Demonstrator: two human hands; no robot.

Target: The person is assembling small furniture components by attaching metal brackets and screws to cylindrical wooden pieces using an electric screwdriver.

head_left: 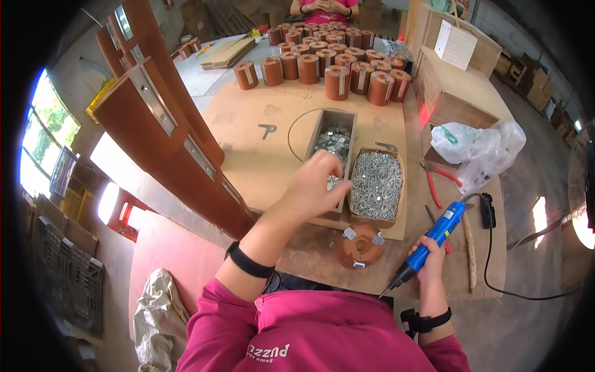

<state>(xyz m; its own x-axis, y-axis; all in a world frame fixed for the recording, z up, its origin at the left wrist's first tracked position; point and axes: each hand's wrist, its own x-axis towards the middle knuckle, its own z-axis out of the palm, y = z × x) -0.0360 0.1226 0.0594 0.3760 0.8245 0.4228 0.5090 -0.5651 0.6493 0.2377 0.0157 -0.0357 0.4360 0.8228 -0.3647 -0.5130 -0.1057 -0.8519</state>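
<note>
My left hand [313,183] hovers over the near end of a long wooden box [351,133] of small flat metal pieces [334,141]. Its thumb and bent forefinger are apart, with nothing visible between them; the other fingers are partly hidden. Beside it stands a cardboard box full of silver screws [376,185]. In my right hand [432,260] is a blue electric screwdriver [443,228], its bit pointing down and left near the table's front edge. Between the hands sits a round brown block [361,251] with a centre hole and metal pieces at its rim.
Many brown cylinders with metal strips [336,82] crowd the table's far side. Tall brown columns [167,149] lean at left. Red-handled pliers [434,189], a stick [470,251], plastic bags [480,146] and the screwdriver's black cord [496,273] lie at right. Another person's hands [325,5] show at the back.
</note>
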